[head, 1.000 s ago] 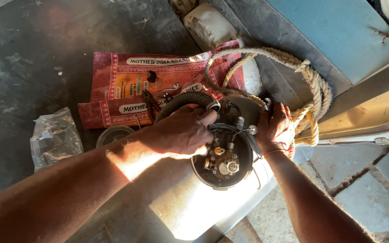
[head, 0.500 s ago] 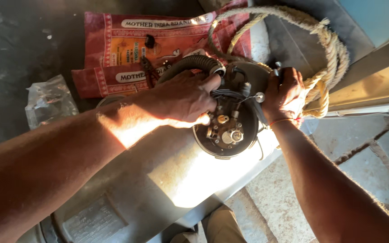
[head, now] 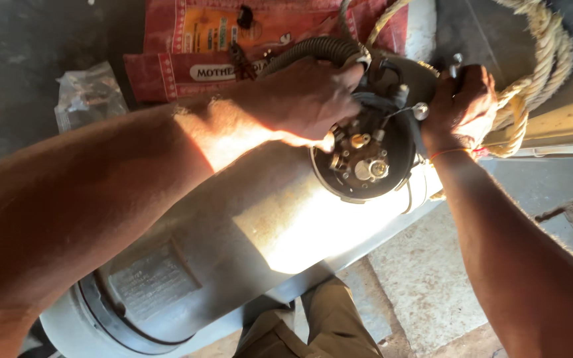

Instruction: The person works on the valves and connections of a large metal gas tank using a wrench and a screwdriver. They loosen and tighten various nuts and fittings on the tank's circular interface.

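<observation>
- A large pale grey gas tank (head: pixel 233 232) lies on its side, running from the lower left up toward the middle of the view.
- On its upper side sits a round, dark valve plate (head: pixel 366 156) crowded with brass fittings, nuts and thin wires.
- The left hand (head: pixel 306 99) rests over the upper left part of that plate, fingers curled down among the fittings near a brass piece; exactly what the fingertips pinch is hidden, so I cannot tell whether it has hold of anything.
- The right hand (head: pixel 462 106) is closed around the right edge of the plate, knuckles up, with a small silver bolt head (head: pixel 457 61) showing just above the fingers. A red thread circles its wrist.
- A black ribbed hose (head: pixel 313 50) curves from behind the left hand up toward the top of the plate.
- A thick tan rope (head: pixel 545 53) loops beside and behind the right hand, one strand passing close under the wrist.
- A red and orange printed sack (head: pixel 193 46) lies flat on the dark floor beyond the tank, with a few small dark parts lying on it.
- A crumpled clear plastic bag (head: pixel 87 96) sits on the floor to the left of the sack.
- Olive trouser legs (head: pixel 319 325) show at the bottom edge, over pale paving stones (head: pixel 426 278).
</observation>
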